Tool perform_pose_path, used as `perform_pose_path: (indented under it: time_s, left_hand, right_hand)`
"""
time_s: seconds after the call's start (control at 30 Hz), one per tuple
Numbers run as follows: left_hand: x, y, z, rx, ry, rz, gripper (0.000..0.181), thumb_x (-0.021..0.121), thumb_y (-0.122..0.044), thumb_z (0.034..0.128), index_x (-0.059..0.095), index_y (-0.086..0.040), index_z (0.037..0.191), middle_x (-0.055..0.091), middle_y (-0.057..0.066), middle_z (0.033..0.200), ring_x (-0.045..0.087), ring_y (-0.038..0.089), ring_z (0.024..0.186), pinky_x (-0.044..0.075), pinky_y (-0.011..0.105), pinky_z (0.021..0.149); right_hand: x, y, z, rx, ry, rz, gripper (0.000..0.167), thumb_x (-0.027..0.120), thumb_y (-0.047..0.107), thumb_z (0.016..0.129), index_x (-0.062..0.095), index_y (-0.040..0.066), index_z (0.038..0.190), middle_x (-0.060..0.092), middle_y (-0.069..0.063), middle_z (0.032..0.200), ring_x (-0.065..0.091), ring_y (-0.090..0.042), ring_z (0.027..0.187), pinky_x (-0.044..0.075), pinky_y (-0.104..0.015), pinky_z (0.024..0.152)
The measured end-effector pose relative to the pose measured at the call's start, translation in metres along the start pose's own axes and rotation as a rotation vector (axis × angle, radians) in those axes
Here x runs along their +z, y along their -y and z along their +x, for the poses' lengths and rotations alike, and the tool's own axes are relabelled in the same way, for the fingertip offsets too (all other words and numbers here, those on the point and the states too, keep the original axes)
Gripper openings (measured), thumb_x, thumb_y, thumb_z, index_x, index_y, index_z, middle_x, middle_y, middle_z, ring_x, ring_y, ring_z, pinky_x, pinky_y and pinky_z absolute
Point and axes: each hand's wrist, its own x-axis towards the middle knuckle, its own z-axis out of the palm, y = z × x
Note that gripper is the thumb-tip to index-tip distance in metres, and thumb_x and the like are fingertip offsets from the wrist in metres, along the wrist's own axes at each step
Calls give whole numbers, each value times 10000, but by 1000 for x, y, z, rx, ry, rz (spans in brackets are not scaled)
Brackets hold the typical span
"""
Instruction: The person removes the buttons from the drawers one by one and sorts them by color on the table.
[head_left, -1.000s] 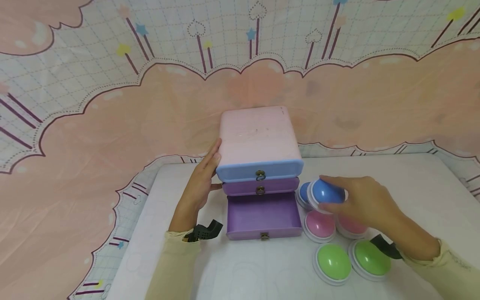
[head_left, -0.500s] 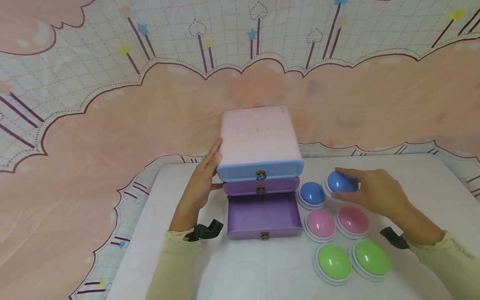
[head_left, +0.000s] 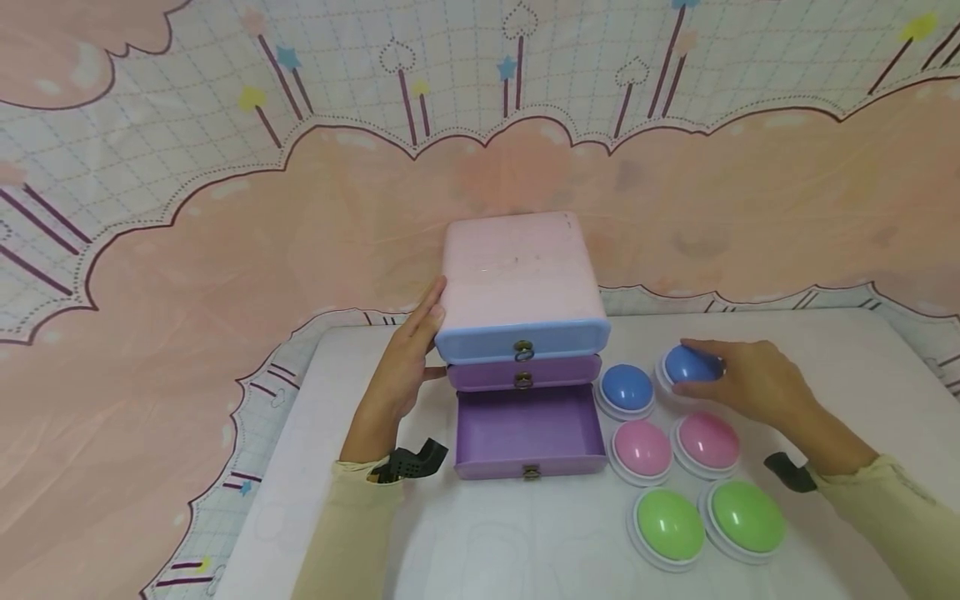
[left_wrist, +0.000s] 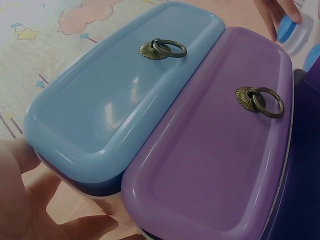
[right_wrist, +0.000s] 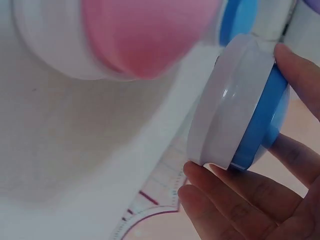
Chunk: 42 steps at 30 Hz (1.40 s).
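A small drawer chest (head_left: 517, 271) has a pink top, a blue top drawer (head_left: 517, 342) and a purple middle drawer (left_wrist: 210, 145), each with a brass ring. Its purple bottom drawer (head_left: 528, 429) is pulled out, with nothing seen inside. My left hand (head_left: 401, 367) rests against the chest's left side, fingers extended. To the right of the chest, my right hand (head_left: 757, 383) holds a blue domed push button (head_left: 692, 365) by its edges; its white base (right_wrist: 222, 105) shows in the right wrist view. A second blue push button (head_left: 627, 388) stands between it and the chest.
Two pink push buttons (head_left: 708, 442) stand in front of the blue ones, and two green push buttons (head_left: 671, 525) are nearer me. All are on the white table (head_left: 510, 542). A patterned cloth (head_left: 360, 225) hangs behind.
My right hand has carried the blue push button to the right, away from the second blue one, and lowered it to the back right of the group. My left hand has stayed on the chest.
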Motion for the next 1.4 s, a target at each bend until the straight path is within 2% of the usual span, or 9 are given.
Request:
perform_pose_path:
  time_s: [0.33, 0.67, 0.87, 1.4]
  left_hand:
    - [0, 0, -1, 1, 0, -1, 474, 437, -566, 1052, 331, -584, 1514, 133, -273, 1668, 262, 377, 1540, 418, 761, 993]
    - [0, 0, 0, -4, -6, -3, 464, 442, -553, 1055, 340, -594, 1506, 149, -260, 1669, 273, 375, 1535, 423, 754, 994]
    - [0, 0, 0, -3, -5, 3, 465, 430, -554, 1058, 330, -593, 1510, 139, -257, 1673, 269, 379, 1537, 422, 755, 996]
    - [0, -1, -1, -11, -9, 1, 463, 439, -549, 1057, 341, -588, 1508, 144, -269, 1667, 259, 379, 1540, 419, 758, 994]
  right_hand:
    - [14, -14, 8, 20, 42, 39, 938, 759, 699, 785, 536, 125, 1492, 541, -339, 1418, 527, -552, 1265, 469, -679, 995]
    - [20, -14, 11, 5, 69, 40, 860, 805, 591, 805, 555, 112, 1474, 553, -338, 1406, 536, -548, 1263, 469, -673, 1003]
    - [23, -13, 14, 37, 110, 45, 887, 791, 609, 809, 525, 115, 1497, 519, -342, 1438, 488, -569, 1301, 446, -681, 1017]
    - [29, -18, 20, 44, 147, 43, 897, 789, 609, 808, 520, 102, 1497, 506, -348, 1445, 482, -578, 1301, 453, -680, 1001]
